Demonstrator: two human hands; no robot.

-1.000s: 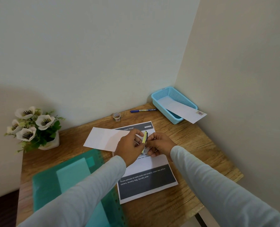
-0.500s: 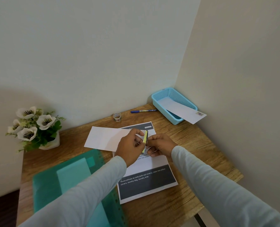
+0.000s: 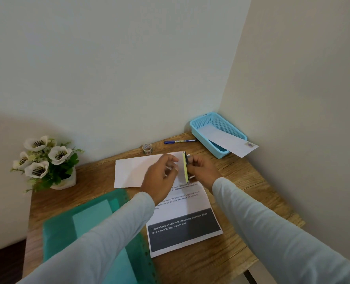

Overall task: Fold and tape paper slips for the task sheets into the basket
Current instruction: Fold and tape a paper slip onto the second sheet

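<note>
My right hand [image 3: 203, 171] pinches a small yellow pad [image 3: 185, 168] and holds it on edge above the top of the printed task sheet [image 3: 182, 203]. My left hand [image 3: 159, 178] is just left of the pad, blurred, fingers apart, over a folded white paper [image 3: 129, 173] lying on the desk. A light blue basket [image 3: 196, 128] sits in the back right corner. A long white slip [image 3: 227, 141] with a sticker at its end lies in it and sticks out over the rim. A small tape roll [image 3: 147, 148] stands by the wall.
A blue pen [image 3: 179, 141] lies between the tape roll and the basket. A green plastic folder [image 3: 67, 228] covers the desk's left front. A white pot of artificial flowers [image 3: 45, 160] stands at the back left. Walls close the desk in behind and on the right.
My left hand has let go of the yellow pad and moved a little to the left. The right hand has turned the pad more upright and lifted it slightly toward the wall.
</note>
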